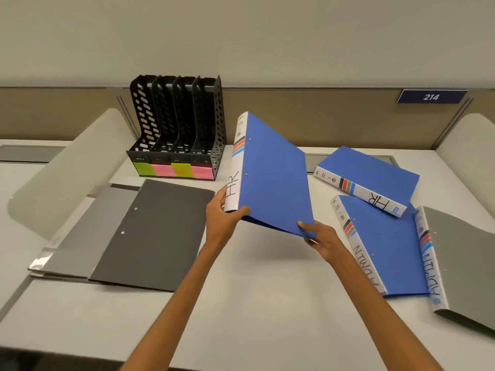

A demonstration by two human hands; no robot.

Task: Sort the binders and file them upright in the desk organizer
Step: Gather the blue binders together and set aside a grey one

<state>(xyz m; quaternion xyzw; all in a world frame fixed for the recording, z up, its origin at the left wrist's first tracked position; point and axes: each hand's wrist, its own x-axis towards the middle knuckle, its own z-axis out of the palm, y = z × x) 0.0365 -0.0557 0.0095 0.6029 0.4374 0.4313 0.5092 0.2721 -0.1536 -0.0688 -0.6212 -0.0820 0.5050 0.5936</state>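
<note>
- So, the step in hand looks like the filing of the first binder: both hands are holding a blue cardboard binder with a white spine marked "HR" (270, 178) up off the pale desk (254, 303), tilted, just to the right of the black perforated plastic desk organizer (176, 129).
- The left hand (225, 218) is curling round the bottom end of the spine, thumb on the blue cover.
- The right hand (320, 238) is pinching the lower free corner, thumb on top, fingers underneath.
- All four organizer slots are looking unfilled, with green and pink sticky labels (174, 171) along the front. I can't read them.
- Further right of the organizer, a second blue "HR" binder (367, 180), a blue "ADMIN" binder (385, 247) and a grey "ADMIN" binder (460, 263) are lying flat.
- In front of the organizer, dark grey flat folders (150, 234) are lying stacked.
- Next move, I'm guessing: swinging the binder left, standing it upright with the spine facing out, and dropping it into whichever slot matches HR.
</note>
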